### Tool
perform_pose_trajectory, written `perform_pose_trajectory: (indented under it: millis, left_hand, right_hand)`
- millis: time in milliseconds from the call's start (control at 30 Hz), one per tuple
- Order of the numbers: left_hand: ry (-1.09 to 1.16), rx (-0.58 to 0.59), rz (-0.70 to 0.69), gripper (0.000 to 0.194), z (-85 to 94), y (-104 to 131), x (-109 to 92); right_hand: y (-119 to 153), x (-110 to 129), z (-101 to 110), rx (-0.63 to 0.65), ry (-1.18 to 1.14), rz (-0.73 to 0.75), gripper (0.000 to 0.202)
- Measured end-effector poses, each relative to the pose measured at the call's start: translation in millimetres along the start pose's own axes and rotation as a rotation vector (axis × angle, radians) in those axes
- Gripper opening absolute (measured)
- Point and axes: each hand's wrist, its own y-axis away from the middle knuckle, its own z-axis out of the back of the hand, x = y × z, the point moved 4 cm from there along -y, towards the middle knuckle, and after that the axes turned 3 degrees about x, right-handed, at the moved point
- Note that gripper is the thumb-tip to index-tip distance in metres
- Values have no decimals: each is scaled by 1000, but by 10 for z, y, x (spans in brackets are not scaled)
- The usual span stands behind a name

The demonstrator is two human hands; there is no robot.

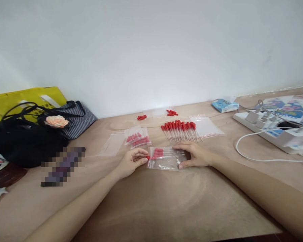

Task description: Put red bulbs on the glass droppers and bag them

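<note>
A clear zip bag (166, 163) lies on the table between my hands, with several red dropper bulbs (158, 152) inside near its left end. My left hand (134, 162) is closed in a pinch at that end, on a red bulb (148, 157) partly hidden by the fingertips. On the bag's right side, my right hand (193, 155) grips the plastic between thumb and fingers. Just behind it, a row of glass droppers (179, 129) with red bulbs lies side by side. Filled zip bags (137, 137) with red bulbs overlap beyond my left hand.
Flat bags lie at left (112, 144) and right (205, 126). Loose red bulbs (141, 117) sit near the wall. A power strip (272, 131) with cables and a blue packet (224, 105) are at right. Bags (27, 134) and a pixelated object (63, 167) occupy the left.
</note>
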Motion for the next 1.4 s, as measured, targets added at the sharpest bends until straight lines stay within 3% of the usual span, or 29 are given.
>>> perform_pose_trajectory:
  millis: [200, 467, 633, 733, 800, 1000, 1100, 1233, 1400]
  left_hand:
    - [35, 7, 22, 26, -126, -108, -9]
    - [-147, -69, -11, 20, -155, -124, 75]
    - [-178, 44, -17, 20, -18, -202, -13]
    - [-237, 5, -91, 17, 105, -396, -149]
    - [-314, -46, -56, 16, 104, -599, -200]
    - [-351, -173, 34, 19, -182, -1384, -243]
    - [-301, -224, 71, 25, -252, -1668, -215]
    - [-185, -254, 94, 27, -245, -1801, -155]
    - [9, -316, 52, 18, -78, -1673, -158]
  right_hand:
    - [-1, -4, -2, -4, -2, -2, 73]
    - [-4, 5, 6, 6, -3, 4, 74]
    - [5, -7, 3, 9, -7, -14, 73]
    - [10, -3, 5, 5, -7, -9, 72]
    - [9, 6, 8, 3, -1, 1, 72]
    - [3, 15, 15, 6, 16, 2, 73]
    - [-2, 22, 20, 6, 17, 2, 72]
    - [-11, 28, 21, 8, 17, 13, 71]
    - [-13, 21, 17, 2, 21, 25, 72]
